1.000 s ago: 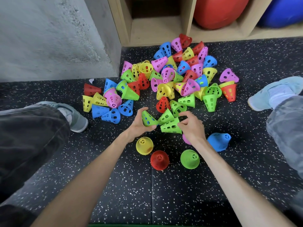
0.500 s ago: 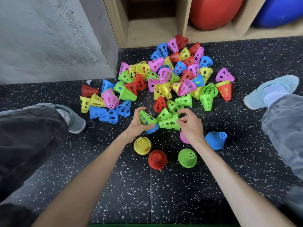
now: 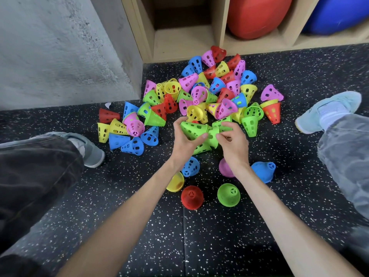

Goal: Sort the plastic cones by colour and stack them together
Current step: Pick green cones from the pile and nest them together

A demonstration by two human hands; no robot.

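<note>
Here the left hand (image 3: 184, 139) curls round a perforated green plastic cone (image 3: 193, 129) lying on its side, above the speckled black floor (image 3: 199, 246). The right hand (image 3: 233, 143) pinches a second green cone (image 3: 213, 136), its fingers bent on it. Both cones touch, just before the mixed pile of coloured plastic cones (image 3: 209, 92). Upright single cones stand nearer: a red one (image 3: 192, 197) and a green one (image 3: 228, 194).
</note>
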